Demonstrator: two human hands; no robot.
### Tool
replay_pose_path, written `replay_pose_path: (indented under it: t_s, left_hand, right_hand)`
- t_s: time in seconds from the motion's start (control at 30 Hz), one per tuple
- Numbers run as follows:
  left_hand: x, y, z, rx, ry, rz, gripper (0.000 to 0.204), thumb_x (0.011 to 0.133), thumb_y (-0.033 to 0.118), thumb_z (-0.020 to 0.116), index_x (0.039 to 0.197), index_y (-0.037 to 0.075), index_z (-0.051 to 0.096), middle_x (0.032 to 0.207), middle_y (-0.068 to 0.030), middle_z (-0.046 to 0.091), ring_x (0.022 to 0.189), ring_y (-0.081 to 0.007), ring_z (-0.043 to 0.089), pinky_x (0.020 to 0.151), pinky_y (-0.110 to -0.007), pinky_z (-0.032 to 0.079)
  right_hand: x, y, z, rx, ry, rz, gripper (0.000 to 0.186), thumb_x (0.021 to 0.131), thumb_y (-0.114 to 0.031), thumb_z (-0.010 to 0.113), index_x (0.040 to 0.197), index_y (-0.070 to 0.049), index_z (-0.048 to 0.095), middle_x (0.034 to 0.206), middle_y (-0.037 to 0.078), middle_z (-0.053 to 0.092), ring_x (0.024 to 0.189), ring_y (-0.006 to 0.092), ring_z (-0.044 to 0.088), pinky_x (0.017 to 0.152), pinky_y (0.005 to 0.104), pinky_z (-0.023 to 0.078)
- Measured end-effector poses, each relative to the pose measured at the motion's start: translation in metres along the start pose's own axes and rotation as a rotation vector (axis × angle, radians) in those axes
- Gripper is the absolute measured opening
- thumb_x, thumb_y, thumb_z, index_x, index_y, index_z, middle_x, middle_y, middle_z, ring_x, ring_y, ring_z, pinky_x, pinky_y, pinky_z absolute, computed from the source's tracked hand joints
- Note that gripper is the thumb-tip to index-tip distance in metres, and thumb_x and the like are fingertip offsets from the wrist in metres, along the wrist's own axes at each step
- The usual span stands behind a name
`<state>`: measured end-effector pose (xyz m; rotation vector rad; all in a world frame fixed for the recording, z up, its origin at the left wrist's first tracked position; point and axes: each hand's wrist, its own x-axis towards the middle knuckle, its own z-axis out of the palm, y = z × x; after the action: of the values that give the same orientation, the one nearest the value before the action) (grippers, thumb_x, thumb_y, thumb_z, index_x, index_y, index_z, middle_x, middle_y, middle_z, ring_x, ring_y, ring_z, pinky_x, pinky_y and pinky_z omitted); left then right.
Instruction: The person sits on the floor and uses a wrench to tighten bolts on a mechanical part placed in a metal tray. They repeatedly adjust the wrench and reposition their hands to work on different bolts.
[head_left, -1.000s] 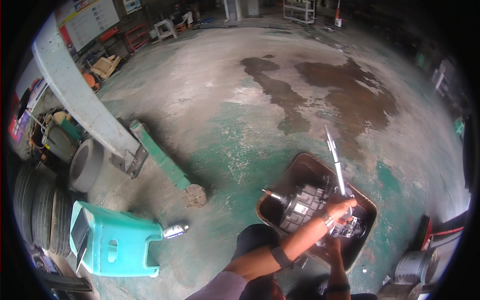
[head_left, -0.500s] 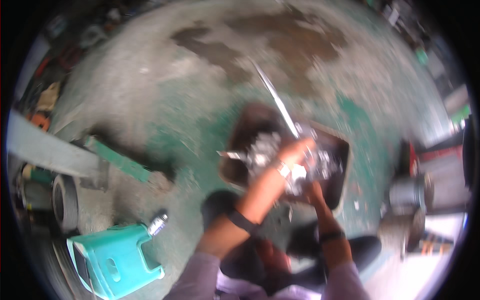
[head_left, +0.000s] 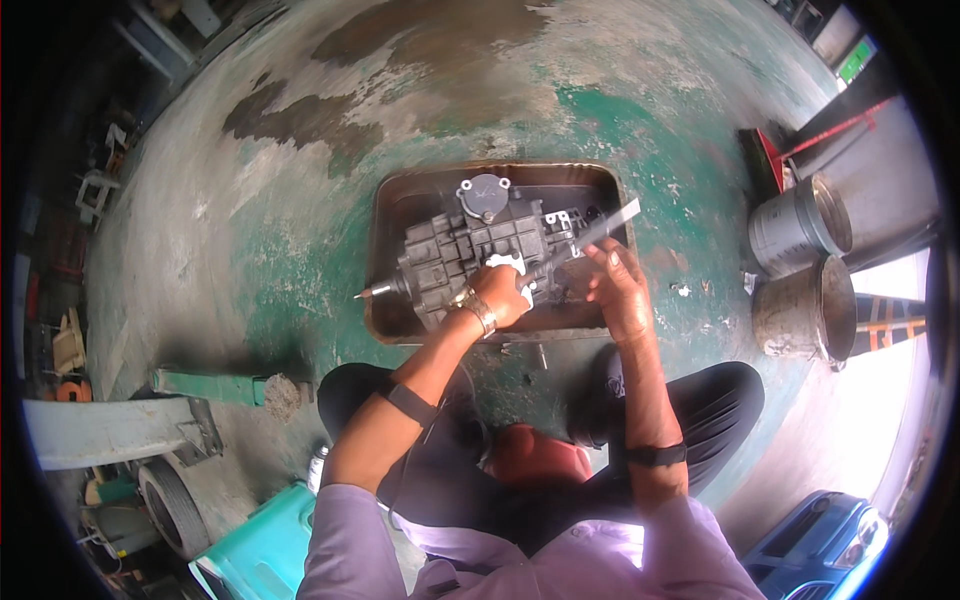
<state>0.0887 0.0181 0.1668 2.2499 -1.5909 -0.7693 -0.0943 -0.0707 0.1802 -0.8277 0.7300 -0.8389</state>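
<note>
Fingers of my left hand (head_left: 498, 296) curled round a metal bar (head_left: 614, 222), my right fingers (head_left: 613, 262) loosely parted beside it, contact unclear, gearbox (head_left: 465, 243) in the tray (head_left: 428, 196), shaft (head_left: 383, 289) crossing its left edge

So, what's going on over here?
Someone's working bare-handed on a grey metal machine unit lying in a shallow tray on the floor. The left hand appears closed around the near end of a metal bar, which slants out over the unit. The right hand is open beside the bar; whether it touches it is unclear.
</note>
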Motion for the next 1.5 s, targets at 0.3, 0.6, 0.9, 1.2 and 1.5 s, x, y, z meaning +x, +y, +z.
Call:
replay_pose_path:
  t_s: [0.3,0.6,0.9,1.2,1.5]
  left_hand:
    - [-0.004,0.007,0.057,0.171,-0.149,-0.065,0.023,0.074,0.009,0.053,0.095,0.006,0.063,0.096,-0.0220,0.060,0.094,-0.0370,0.057,0.081,-0.044,0.046]
    - [0.019,-0.019,0.084,-0.002,-0.034,0.081,0.034,0.071,0.004,0.063,0.103,0.002,0.051,0.098,-0.0235,0.055,0.092,-0.0401,0.055,0.076,-0.045,0.046]
    - [0.021,0.001,0.072,0.005,-0.003,0.003,0.035,0.070,0.001,0.061,0.103,-0.001,0.046,0.095,-0.0243,0.056,0.090,-0.0403,0.055,0.076,-0.046,0.045]
    - [0.021,0.014,0.069,0.054,0.029,-0.025,0.027,0.074,0.011,0.057,0.100,0.003,0.055,0.100,-0.0208,0.058,0.098,-0.0362,0.053,0.082,-0.042,0.044]
    - [0.036,-0.011,0.105,-0.120,0.124,0.065,0.020,0.066,-0.003,0.055,0.085,-0.002,0.056,0.086,-0.0239,0.056,0.083,-0.0411,0.055,0.070,-0.046,0.044]
  right_hand:
    - [-0.031,0.084,-0.085,0.367,0.385,0.400,0.040,0.095,-0.040,0.037,0.087,-0.006,0.055,0.072,0.005,0.059,0.051,0.0124,0.045,0.046,0.0265,0.040]
    - [-0.058,0.131,-0.089,0.763,0.556,0.487,0.046,0.096,-0.041,0.028,0.088,-0.006,0.055,0.082,0.006,0.062,0.053,0.0143,0.047,0.054,0.0307,0.044]
    - [-0.059,0.142,-0.092,0.838,0.580,0.491,0.047,0.096,-0.043,0.028,0.091,-0.006,0.057,0.083,0.004,0.064,0.057,0.0144,0.050,0.060,0.0317,0.045]
    - [-0.062,0.154,-0.098,0.814,0.602,0.531,0.049,0.094,-0.049,0.030,0.097,-0.007,0.055,0.086,0.003,0.059,0.069,0.0137,0.048,0.069,0.0316,0.042]
    - [-0.067,0.179,-0.104,0.835,0.697,0.607,0.055,0.089,-0.055,0.033,0.099,-0.005,0.053,0.076,0.008,0.059,0.061,0.0191,0.050,0.064,0.0375,0.043]
